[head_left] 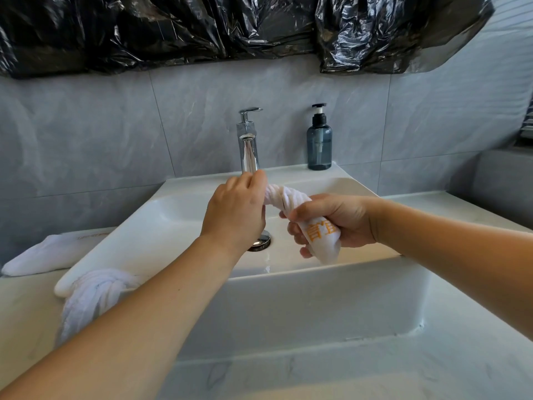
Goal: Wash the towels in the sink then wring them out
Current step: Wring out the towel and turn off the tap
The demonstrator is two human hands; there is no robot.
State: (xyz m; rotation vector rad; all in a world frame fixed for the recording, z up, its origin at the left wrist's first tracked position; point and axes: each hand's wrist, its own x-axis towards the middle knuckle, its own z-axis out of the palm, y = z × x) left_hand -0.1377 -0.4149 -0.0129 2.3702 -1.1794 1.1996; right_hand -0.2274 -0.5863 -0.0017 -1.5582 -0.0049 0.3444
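A: What are the hands doing over the sink [331, 290]?

B: Both are gripping one white towel [291, 199], twisted into a tight rope above the basin. The left hand [235, 210] is closing around the far end, just in front of the tap [248, 142]. The right hand [331, 222] is clenching the near end, where orange lettering is showing, and the towel's tail is hanging out below the fist.

A: Is water running?

B: I cannot tell; the basin is looking wet near the drain [261, 242], which is sitting right under the left wrist.

A: Where are the other towels?

B: A second twisted towel [92, 295] is draping over the sink's left front corner and down onto the table [432, 365]. A third, folded towel [46, 255] is lying flat on the table left of the sink, apart from the hands.

A: Anything else?

B: A dark soap bottle [319, 142] is standing on the sink's back ledge, right of the tap. Black plastic sheeting [202, 30] is hanging on the wall above.
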